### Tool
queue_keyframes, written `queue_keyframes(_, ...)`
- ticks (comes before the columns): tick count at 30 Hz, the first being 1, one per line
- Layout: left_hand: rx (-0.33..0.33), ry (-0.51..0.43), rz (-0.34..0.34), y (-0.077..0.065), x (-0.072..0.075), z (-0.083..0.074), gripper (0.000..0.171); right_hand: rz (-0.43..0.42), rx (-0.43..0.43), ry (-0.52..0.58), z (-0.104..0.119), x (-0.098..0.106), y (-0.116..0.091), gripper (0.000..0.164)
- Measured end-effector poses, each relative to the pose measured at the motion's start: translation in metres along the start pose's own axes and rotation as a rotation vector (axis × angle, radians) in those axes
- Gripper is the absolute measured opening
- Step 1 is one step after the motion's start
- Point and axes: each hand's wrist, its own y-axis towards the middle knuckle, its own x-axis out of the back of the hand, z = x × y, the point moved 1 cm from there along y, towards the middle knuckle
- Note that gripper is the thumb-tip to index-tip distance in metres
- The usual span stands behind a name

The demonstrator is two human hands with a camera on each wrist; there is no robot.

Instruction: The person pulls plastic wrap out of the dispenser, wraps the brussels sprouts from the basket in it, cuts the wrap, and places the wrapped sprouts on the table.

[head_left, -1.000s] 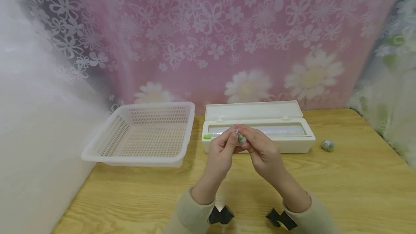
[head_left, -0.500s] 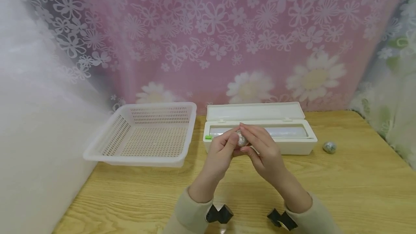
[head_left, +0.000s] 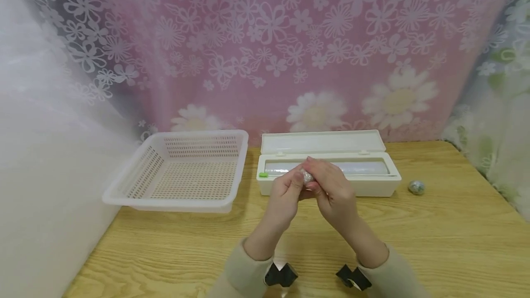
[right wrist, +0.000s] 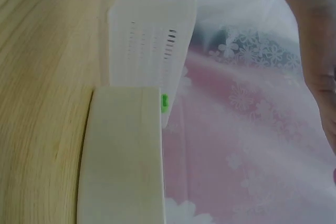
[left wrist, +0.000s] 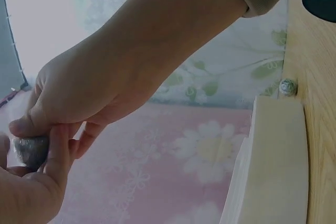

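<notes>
A small round ball wrapped in shiny clear film (head_left: 308,177) is held up between both hands, in front of the white cling-film box (head_left: 331,186). My left hand (head_left: 285,193) pinches it with the thumb and fingers. My right hand (head_left: 336,188) closes round its other side, fingers bent over the top. The left wrist view shows the wrapped ball (left wrist: 32,151) dark and glossy among the fingertips; what is inside cannot be made out. A second wrapped ball (head_left: 416,187), greenish and silvery, lies on the table to the right of the box.
The box's lid (head_left: 323,142) stands raised at the back, with a clear film roll (head_left: 364,168) inside and a green slider (head_left: 263,175) at its left end. A white perforated basket (head_left: 238,169) sits left of it on the wooden table (head_left: 174,247). A flowered curtain (head_left: 265,59) hangs behind.
The ball has been turned between the hands, its greenish side giving way to a shiny silvery one. My right fingers have folded further over it; both arms stay in about the same place.
</notes>
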Motion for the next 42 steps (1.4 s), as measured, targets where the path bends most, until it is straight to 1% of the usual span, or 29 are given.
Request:
queue_keyframes(2,0.000,0.013,0.030,0.001,0.002,0.000,0.070,0.056,-0.033,0.005,-0.002,0.002,0.001,0.042)
queue_keyframes(4,0.005,0.003,0.047,0.002,0.003,-0.002,0.070,0.126,-0.053,0.020,-0.003,0.004,0.001,0.045)
queue_keyframes(6,0.010,-0.034,0.035,0.002,0.004,-0.003,0.068,0.182,-0.054,0.050,-0.003,0.005,0.002,0.047)
queue_keyframes(8,0.024,-0.103,0.023,0.003,0.005,-0.004,0.069,0.206,-0.044,0.080,-0.002,0.007,0.002,0.048)
queue_keyframes(10,0.041,-0.161,0.024,0.002,0.005,-0.005,0.070,0.190,-0.019,0.089,0.000,0.008,0.003,0.049)
queue_keyframes(14,0.075,-0.252,0.010,0.000,0.004,-0.006,0.069,0.112,0.057,0.075,0.004,0.007,0.003,0.049)
queue_keyframes(17,0.082,-0.331,-0.012,-0.001,0.004,-0.007,0.063,0.066,0.107,0.087,0.004,0.004,0.005,0.046)
queue_keyframes(19,0.072,-0.392,-0.017,-0.001,0.003,-0.006,0.050,0.047,0.138,0.100,0.004,0.003,0.007,0.043)
queue_keyframes(22,0.043,-0.450,-0.004,0.000,0.002,-0.005,0.029,0.020,0.186,0.097,0.005,0.003,0.011,0.038)
queue_keyframes(24,0.033,-0.471,0.007,0.001,0.001,-0.003,0.023,0.011,0.210,0.092,0.006,0.004,0.013,0.037)
queue_keyframes(26,0.035,-0.478,0.002,0.001,0.000,-0.003,0.023,0.002,0.224,0.091,0.007,0.004,0.015,0.037)
queue_keyframes(28,0.048,-0.472,-0.018,0.000,-0.001,-0.004,0.025,-0.006,0.225,0.095,0.007,0.003,0.015,0.037)
queue_keyframes(29,0.056,-0.461,-0.019,-0.001,-0.002,-0.005,0.030,-0.016,0.222,0.097,0.008,0.003,0.016,0.037)
queue_keyframes(31,0.057,-0.420,0.019,-0.003,-0.003,-0.007,0.044,-0.048,0.192,0.093,0.008,0.003,0.016,0.039)
queue_keyframes(33,0.041,-0.349,0.075,-0.005,-0.005,-0.011,0.057,-0.068,0.160,0.083,0.009,0.004,0.016,0.040)
queue_keyframes(35,0.001,-0.289,0.123,-0.007,-0.006,-0.013,0.062,-0.057,0.139,0.096,0.009,0.007,0.017,0.041)
queue_keyframes(36,-0.016,-0.263,0.131,-0.007,-0.006,-0.014,0.063,-0.038,0.132,0.110,0.009,0.008,0.018,0.040)
queue_keyframes(38,-0.037,-0.200,0.106,-0.007,-0.004,-0.015,0.062,0.030,0.126,0.156,0.010,0.011,0.019,0.040)
queue_keyframes(40,-0.043,-0.149,0.056,-0.006,-0.003,-0.014,0.062,0.089,0.106,0.217,0.011,0.014,0.019,0.040)
queue_keyframes(42,-0.036,-0.104,0.003,-0.005,-0.002,-0.013,0.063,0.109,0.081,0.263,0.011,0.017,0.020,0.040)
